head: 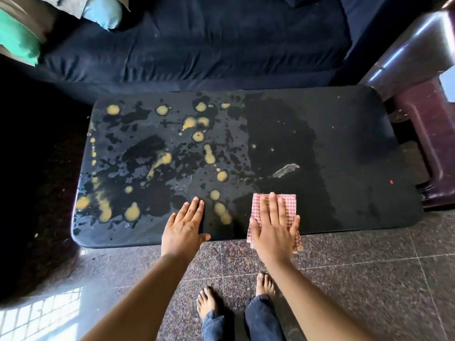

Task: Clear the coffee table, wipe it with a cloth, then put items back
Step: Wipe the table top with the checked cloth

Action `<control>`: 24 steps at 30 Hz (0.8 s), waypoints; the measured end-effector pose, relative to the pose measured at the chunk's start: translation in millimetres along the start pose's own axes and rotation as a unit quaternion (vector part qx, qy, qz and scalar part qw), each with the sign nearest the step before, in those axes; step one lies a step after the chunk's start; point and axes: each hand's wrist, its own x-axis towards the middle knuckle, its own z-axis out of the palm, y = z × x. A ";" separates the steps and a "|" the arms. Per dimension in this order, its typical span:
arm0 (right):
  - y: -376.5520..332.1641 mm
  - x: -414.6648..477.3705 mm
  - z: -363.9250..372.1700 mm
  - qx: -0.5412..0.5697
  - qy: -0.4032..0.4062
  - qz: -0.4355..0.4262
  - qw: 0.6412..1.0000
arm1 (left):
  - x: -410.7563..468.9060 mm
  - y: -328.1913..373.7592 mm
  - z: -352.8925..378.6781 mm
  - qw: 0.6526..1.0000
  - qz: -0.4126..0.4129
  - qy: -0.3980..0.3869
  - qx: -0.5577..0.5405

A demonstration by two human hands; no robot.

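Bare feet (209,301) stand before the worktop (344,143), where the right hand (274,225) lies flat, fingers spread, on the soft, light checked cloth (286,201) overhanging its near edge, best pressed under the palm, left hand (183,226) open alongside.

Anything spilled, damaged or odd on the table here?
Yes. The left half of the coffee table is covered in yellowish blotches and wet-looking patches, while the right half looks mostly clean. The right hand presses a checked cloth at the near edge.
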 end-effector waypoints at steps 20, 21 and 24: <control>0.5 -11.2 -71.3 -0.007 -0.214 -0.234 0.949 | 15.9 10.0 -43.4 0.988 0.023 -0.117 0.095; 0.9 -5.0 -80.7 0.028 -0.259 -0.203 0.944 | 19.1 10.6 -50.6 0.988 0.027 -0.124 0.092; -3.4 27.8 -108.3 0.122 -0.268 -0.117 0.949 | 34.9 9.8 -73.9 0.994 0.031 -0.094 0.054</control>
